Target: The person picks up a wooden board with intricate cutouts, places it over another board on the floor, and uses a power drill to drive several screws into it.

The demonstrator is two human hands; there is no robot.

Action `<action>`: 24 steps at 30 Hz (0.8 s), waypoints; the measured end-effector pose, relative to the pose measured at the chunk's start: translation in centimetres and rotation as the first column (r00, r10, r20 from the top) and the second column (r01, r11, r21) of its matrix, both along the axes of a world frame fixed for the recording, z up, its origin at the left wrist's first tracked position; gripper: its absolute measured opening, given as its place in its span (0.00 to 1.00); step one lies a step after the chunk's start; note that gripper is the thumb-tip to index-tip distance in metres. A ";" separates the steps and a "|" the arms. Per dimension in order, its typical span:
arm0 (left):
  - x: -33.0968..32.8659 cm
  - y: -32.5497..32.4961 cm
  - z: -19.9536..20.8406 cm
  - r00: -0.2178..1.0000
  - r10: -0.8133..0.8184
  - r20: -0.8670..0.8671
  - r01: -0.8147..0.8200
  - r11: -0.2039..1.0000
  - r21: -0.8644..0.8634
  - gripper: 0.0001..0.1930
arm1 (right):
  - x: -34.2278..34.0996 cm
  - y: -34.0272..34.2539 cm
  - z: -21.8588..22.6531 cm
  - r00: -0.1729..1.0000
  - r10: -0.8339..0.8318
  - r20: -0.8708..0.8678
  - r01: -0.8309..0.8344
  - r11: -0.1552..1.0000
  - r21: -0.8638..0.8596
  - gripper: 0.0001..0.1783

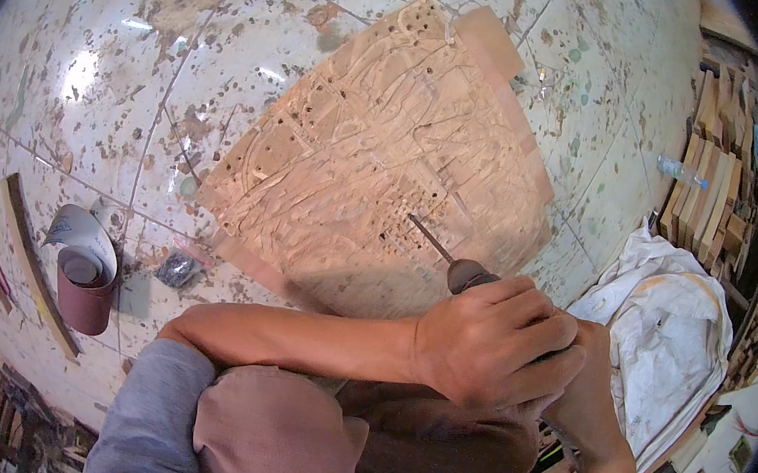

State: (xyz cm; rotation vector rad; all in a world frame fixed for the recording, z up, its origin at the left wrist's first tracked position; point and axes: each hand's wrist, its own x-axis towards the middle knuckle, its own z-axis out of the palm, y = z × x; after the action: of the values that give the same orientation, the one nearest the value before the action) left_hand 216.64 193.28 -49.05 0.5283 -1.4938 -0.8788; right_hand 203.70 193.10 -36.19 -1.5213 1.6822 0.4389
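Note:
A carved wooden panel [362, 141] lies on the floor in front of me. Its surface is full of curving relief lines, with dark drilled holes and pale chips near its lower middle. My left hand [493, 343] is closed around the dark handle of a thin-shafted hand tool [435, 240], which slants up and left. The tip of the tool meets the panel among the small holes. Against the left hand, on its right side, is my right hand [583, 349]; its fingers are mostly hidden, so its grip does not show.
A roll of sandpaper [84, 296] stands at the left, beside a small dark plastic bag [177, 268] and a long curved wood strip [35, 263]. White cloth sacking [668, 325] lies at the right. Behind it are stacked wood pieces [706, 199] and a clear plastic bottle [683, 171].

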 end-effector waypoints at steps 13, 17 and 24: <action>0.1 -0.6 -0.8 1.000 0.026 0.002 -0.026 0.999 -0.044 0.15 | -0.4 -0.8 -1.0 0.998 0.054 0.029 -0.053 0.998 -0.023 0.26; 0.0 -0.7 -1.0 1.000 0.021 0.014 -0.019 0.997 -0.077 0.15 | -0.9 -0.7 -1.3 0.998 0.059 0.021 -0.058 0.998 -0.038 0.24; -0.2 -0.6 -0.9 0.997 0.071 0.004 -0.071 0.996 -0.044 0.16 | -1.1 -0.9 -1.9 0.997 0.083 0.007 -0.082 0.991 -0.109 0.22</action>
State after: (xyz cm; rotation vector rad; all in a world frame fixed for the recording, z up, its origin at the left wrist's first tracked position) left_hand 216.40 192.70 -49.98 0.5486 -1.4872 -0.7876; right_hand 202.61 192.18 -38.04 -1.6736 1.6619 0.3866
